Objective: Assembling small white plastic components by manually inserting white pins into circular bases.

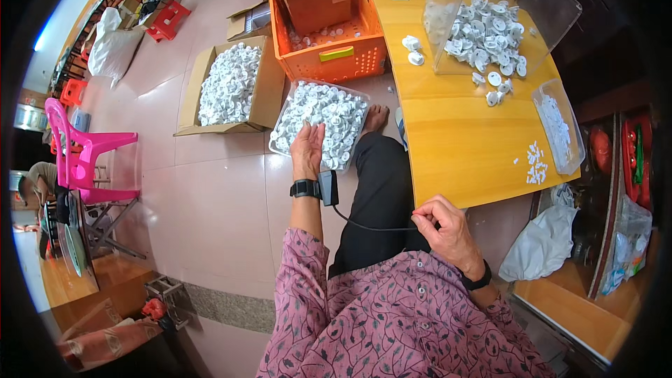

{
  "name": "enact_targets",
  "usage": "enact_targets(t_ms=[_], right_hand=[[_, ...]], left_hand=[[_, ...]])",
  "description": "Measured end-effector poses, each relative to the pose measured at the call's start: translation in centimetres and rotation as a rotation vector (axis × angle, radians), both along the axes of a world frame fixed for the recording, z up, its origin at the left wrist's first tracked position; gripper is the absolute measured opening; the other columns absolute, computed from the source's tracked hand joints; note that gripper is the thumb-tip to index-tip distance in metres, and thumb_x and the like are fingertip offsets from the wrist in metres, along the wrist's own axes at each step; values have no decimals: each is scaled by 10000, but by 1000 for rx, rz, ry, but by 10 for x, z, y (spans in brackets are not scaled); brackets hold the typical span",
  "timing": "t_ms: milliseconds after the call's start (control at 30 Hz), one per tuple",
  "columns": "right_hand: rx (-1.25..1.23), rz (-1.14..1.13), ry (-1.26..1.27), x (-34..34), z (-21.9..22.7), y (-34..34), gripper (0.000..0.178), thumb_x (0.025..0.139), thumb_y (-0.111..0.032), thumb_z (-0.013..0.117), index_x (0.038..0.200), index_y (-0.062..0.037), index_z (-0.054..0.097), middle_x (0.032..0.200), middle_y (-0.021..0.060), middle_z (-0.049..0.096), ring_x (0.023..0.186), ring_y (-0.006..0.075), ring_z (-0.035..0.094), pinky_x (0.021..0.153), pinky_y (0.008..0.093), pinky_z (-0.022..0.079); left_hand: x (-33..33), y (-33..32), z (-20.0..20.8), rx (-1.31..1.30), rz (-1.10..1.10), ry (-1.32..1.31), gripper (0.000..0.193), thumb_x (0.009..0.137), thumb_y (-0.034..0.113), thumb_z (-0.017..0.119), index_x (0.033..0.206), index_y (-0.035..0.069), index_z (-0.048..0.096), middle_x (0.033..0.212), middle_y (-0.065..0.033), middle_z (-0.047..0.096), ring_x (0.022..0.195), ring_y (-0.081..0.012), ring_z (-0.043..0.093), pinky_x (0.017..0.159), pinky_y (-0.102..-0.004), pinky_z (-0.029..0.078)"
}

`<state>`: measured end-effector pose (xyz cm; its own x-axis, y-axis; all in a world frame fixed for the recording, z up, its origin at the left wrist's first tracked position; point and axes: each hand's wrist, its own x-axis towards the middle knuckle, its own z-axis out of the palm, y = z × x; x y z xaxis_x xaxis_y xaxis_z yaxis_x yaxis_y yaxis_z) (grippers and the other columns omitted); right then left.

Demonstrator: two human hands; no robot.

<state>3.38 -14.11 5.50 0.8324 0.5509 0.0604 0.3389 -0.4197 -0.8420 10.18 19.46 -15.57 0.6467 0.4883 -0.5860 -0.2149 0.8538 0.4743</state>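
My left hand (pixel 308 148) is over the near edge of a clear plastic tub (pixel 274 141) heaped with small white round plastic parts (pixel 325 115). Its fingers point away from me, loosely stretched, and I make out nothing held in them. My right hand (pixel 446 229) is just off the near corner of the yellow table (pixel 455 147), thumb and fingertips pinched together. Whatever may be between those fingertips is too small to name. A black strap with a small box (pixel 327 187) is on my left wrist, and its cable runs across my lap.
A cardboard box (pixel 187 101) of white parts and an orange crate (pixel 329 63) holding a carton stand beyond the tub. On the table are a transparent bin (pixel 546 7) spilling white parts, a shallow container (pixel 575 145) and scattered small white pieces (pixel 536 164). A pink chair (pixel 84 147) stands left.
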Motion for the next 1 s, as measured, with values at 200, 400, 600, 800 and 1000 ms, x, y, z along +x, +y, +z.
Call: enact_targets(t_ms=[200,400,600,800,1000], right_hand=[[5,-7,-4,0,-6,-2,93,860,-10,713,893,6,628,834,121,616,686,260,621,594,335,486],[-4,-21,-6,-6,-1,-6,94,855,-11,714,889,-2,626,832,128,616,697,280,629,611,351,493],[54,-63,-112,-3,-7,-27,87,861,-14,714,882,6,632,809,118,611,683,238,623,604,333,481],[-60,-355,-175,20,1,-80,61,874,-28,672,873,-12,613,798,153,595,749,337,617,655,395,491],[-240,-653,-519,60,-25,-141,93,890,-12,646,977,16,632,915,152,615,785,294,633,680,381,508]], left_hand=[[-18,-2,-29,-15,-67,33,366,966,47,640,1224,-142,463,1282,-284,485,1209,-383,551,1046,-432,544],[-55,-15,-35,-59,-85,29,194,916,-27,666,1074,-97,577,1035,-177,637,1001,-301,660,916,-369,612],[-63,-51,48,29,-175,-129,160,913,13,713,1041,-49,640,1045,-122,674,997,-230,669,943,-332,572],[-64,-122,139,129,-351,-214,271,930,-3,676,1176,-71,584,1120,-176,672,1018,-272,683,949,-345,577],[-63,-171,167,288,-569,-203,239,967,79,660,1167,-47,628,1075,-135,690,960,-206,690,868,-297,572]])
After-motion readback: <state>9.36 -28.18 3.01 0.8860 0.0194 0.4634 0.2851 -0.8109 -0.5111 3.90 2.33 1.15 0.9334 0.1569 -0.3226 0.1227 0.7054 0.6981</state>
